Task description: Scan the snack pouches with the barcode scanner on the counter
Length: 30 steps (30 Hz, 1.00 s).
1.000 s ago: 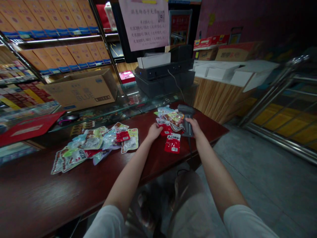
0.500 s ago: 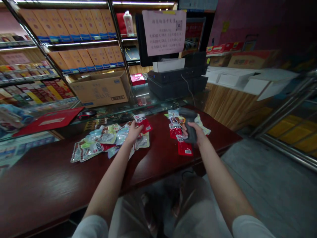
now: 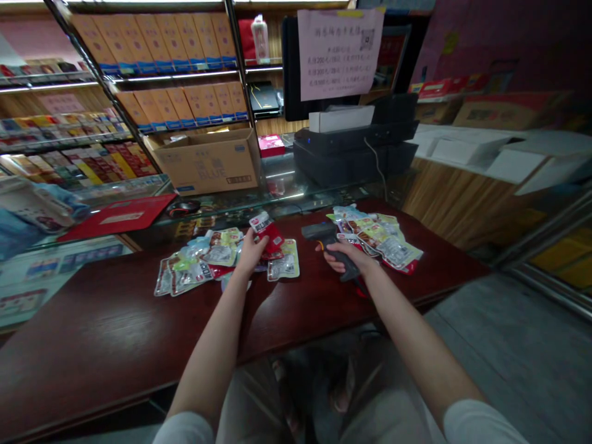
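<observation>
My left hand [image 3: 253, 250] is closed on a red snack packet [image 3: 269, 232] with a white top, held over the left pile of snack packets [image 3: 224, 250]. A black handheld barcode scanner [image 3: 345, 259] is gripped by its handle in my right hand [image 3: 349, 258]. Its head points left, toward the red packet, with a gap between them. Behind and right of the scanner lies a second pile of snack packets [image 3: 383, 237]; my right hand and forearm hide part of it. Both piles rest on the dark red tabletop [image 3: 115, 327].
Beyond the table, a glass counter [image 3: 282, 176] carries a cardboard box [image 3: 208, 163], a red folder [image 3: 120, 217], a computer mouse [image 3: 184, 208] and a black register [image 3: 351, 148]. A pink notice [image 3: 340, 55] covers the monitor. White boxes [image 3: 472, 148] stand at the right.
My right hand has swung the scanner leftward, away from the right pile, so its head faces the red packet. My left hand still holds that packet. The view has shifted slightly.
</observation>
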Each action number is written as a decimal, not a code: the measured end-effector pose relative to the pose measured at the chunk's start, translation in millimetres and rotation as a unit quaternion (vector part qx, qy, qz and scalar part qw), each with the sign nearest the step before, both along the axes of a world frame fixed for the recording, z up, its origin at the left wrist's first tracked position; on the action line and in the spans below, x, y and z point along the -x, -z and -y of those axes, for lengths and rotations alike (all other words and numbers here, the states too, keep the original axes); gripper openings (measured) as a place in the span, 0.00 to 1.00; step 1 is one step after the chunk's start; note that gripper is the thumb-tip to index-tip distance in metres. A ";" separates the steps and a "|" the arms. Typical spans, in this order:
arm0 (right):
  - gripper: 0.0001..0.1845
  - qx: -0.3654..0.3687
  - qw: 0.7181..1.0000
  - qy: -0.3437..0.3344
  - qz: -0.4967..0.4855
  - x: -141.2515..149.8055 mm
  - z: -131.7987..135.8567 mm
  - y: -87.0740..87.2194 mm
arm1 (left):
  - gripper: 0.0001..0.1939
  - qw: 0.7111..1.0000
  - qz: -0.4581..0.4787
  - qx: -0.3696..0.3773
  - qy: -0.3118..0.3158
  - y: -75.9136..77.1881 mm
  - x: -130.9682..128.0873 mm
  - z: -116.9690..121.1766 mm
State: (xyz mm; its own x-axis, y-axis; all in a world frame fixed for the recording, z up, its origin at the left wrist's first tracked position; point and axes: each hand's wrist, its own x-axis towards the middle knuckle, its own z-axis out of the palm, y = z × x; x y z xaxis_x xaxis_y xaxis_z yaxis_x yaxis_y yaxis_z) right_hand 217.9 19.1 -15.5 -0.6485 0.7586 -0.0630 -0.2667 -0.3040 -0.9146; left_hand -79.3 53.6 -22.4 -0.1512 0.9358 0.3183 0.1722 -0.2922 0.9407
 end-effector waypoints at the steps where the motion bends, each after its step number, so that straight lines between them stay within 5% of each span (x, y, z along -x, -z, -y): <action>1: 0.17 0.000 1.000 0.001 0.004 -0.1 1.4 0.2 | 0.18 1.000 -0.004 -0.002 0.000 -0.9 -0.9 0.9; 11: 0.17 -0.016 1.000 0.013 0.020 1.0 5.7 0.9 | 0.13 0.999 -0.035 0.003 -0.024 -7.7 -1.1 6.2; 15: 0.20 -0.038 0.997 0.064 0.010 -5.6 9.3 -3.1 | 0.10 0.991 -0.124 -0.008 -0.056 -10.6 -0.3 10.1; 18: 0.21 -0.067 0.986 0.151 0.019 -24.8 9.4 -7.8 | 0.19 0.963 -0.246 0.014 -0.107 -13.8 -2.5 19.3; 21: 0.19 -0.092 0.949 0.297 0.060 -61.5 2.4 -8.8 | 0.24 0.916 -0.372 0.053 -0.145 -17.4 -6.6 30.0; 25: 0.16 -0.072 0.863 0.484 0.124 -117.3 -12.0 2.0 | 0.23 0.855 -0.485 0.020 -0.182 -22.7 -14.2 39.8; 27: 0.15 -0.052 0.836 0.529 0.132 -136.3 -15.6 10.9 | 0.21 0.841 -0.507 0.006 -0.187 -24.9 -20.2 42.2; 30: 0.16 -0.042 0.837 0.527 0.141 -148.3 -15.1 22.5 | 0.18 0.851 -0.509 -0.032 -0.126 -25.4 -36.3 42.5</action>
State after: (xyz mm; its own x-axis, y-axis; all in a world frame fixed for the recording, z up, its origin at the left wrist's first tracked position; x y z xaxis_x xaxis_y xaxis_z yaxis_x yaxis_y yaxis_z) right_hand 366.2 34.3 -38.0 0.4153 0.9095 -0.0178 -0.1163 0.0337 -0.9926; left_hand -43.0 11.0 3.1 0.0412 0.8903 0.4535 0.9532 -0.1711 0.2493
